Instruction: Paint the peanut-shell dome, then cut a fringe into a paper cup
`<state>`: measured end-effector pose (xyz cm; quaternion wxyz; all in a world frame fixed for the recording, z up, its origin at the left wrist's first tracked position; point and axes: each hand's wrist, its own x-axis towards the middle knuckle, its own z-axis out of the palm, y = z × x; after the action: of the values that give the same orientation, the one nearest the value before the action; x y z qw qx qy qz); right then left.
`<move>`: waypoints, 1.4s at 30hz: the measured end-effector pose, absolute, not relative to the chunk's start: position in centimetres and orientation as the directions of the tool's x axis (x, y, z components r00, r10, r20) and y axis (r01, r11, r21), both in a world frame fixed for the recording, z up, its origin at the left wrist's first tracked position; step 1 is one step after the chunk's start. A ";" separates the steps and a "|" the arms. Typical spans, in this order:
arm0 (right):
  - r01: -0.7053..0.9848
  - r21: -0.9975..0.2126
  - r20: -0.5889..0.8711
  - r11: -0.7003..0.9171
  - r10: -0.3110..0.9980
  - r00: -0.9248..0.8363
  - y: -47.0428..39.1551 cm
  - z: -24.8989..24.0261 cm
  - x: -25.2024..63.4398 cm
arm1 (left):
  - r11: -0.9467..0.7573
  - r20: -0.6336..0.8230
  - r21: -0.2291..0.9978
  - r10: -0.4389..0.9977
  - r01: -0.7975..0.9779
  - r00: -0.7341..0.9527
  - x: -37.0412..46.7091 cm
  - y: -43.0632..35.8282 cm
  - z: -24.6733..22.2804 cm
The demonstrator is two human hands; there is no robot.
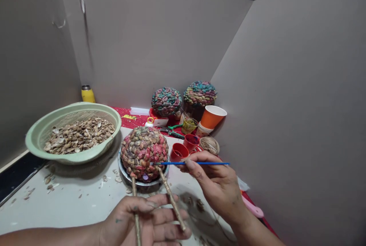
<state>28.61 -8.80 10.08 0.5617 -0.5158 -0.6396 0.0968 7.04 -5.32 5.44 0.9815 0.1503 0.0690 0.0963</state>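
Observation:
A shell-covered ball (144, 148), painted partly red and pink, rests in a round metal dish (126, 175). Two thin sticks (169, 190) project from its lower side toward me. My left hand (151, 215) is palm up below the ball, its thumb over one stick and its fingers spread beneath the other. Between the thumb and fingertips of my right hand (217, 183) is a blue paintbrush (204, 163), held level, with its tip touching the front of the ball. Two red cups (179, 151) of paint stand just beyond the brush.
A green basket (31, 139) of shells sits at left, with a yellow bottle (88, 94) behind. Two painted balls (166, 101), an orange cup (212, 118), green-handled pliers (175, 133) and twine (209, 145) are at the back. Shell bits litter the table (71, 204). Grey partitions surround it.

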 end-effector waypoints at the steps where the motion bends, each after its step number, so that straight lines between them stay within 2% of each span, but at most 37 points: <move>1: 0.556 -0.697 0.622 0.453 0.768 0.155 -8.8 10.2 28.6 | 0.938 -0.101 0.302 0.208 -0.170 0.973 7.1 -5.3 5.6; 4: 0.558 -0.694 0.617 0.456 0.775 0.134 -8.8 10.3 28.8 | 0.949 -0.110 0.276 0.192 -0.155 0.975 7.2 -5.3 5.9; 7: 0.574 -0.675 0.624 0.463 0.774 0.110 -8.7 10.2 29.0 | 0.959 -0.181 0.254 0.177 -0.128 0.967 7.1 -5.1 5.4; 10: 0.600 -0.651 0.644 0.465 0.757 0.112 -8.8 10.2 29.3 | 0.958 -0.265 0.273 0.163 -0.088 0.950 6.9 -4.9 4.3; 14: 0.616 -0.627 0.680 0.476 0.720 0.136 -9.4 10.4 29.6 | 0.932 -0.307 0.337 0.240 -0.131 0.921 7.0 -4.9 3.4; 20: 0.599 -0.596 0.757 0.534 0.622 0.199 -11.3 10.5 30.6 | 0.921 -0.345 0.346 0.303 -0.180 0.888 7.2 -5.4 4.6; 25: 0.661 -0.574 0.796 0.484 0.518 0.313 -13.2 10.2 32.2 | 0.915 -0.395 0.355 0.331 -0.191 0.857 6.8 -5.3 5.5; 29: 0.698 -0.591 0.796 0.405 0.437 0.420 -14.7 9.5 34.0 | 0.867 -0.411 0.472 0.375 -0.158 0.831 6.8 -4.9 5.7; 36: 0.619 -0.747 0.663 0.242 0.332 0.671 -17.8 7.9 36.3 | 0.747 -0.369 0.659 0.422 -0.087 0.828 6.9 -4.7 5.6; 38: 0.610 -0.769 0.634 0.191 0.351 0.689 -18.7 7.4 36.9 | 0.682 -0.335 0.728 0.448 -0.074 0.829 6.7 -4.4 5.3; 42: 0.653 -0.757 0.571 0.044 0.529 0.627 -19.8 6.5 38.0 | 0.477 -0.249 0.878 0.506 -0.027 0.826 6.5 -3.1 4.8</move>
<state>38.05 -19.75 6.48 0.5815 -0.6895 -0.4286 -0.0529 6.52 -3.14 4.79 0.8233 0.4850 0.2467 0.1617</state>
